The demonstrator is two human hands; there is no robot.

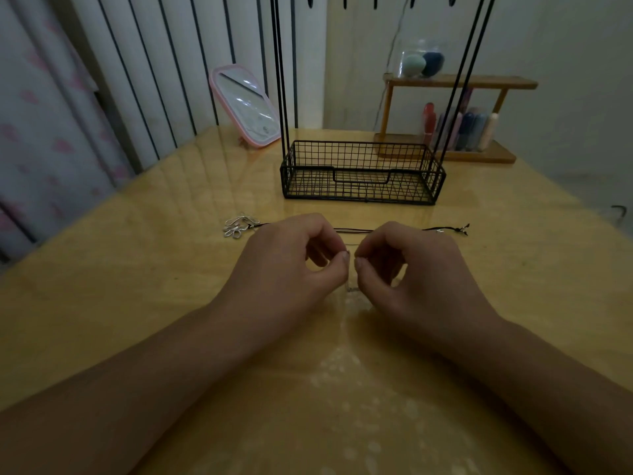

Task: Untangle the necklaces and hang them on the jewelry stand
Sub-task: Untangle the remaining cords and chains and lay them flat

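Silver chain (351, 289), barely visible, hangs pinched between left hand (291, 265) and right hand (411, 269), thumbs close, likely to work a knot, while the cord necklace (352, 230) lies behind, before the stand (363, 173).

From my remote seat I see two bare forearms reaching in from the near edge, no sleeves on them. The left hand (291, 265) and the right hand (416, 269) are bare too. The fingernails are short and plain, as far as the dim light shows.
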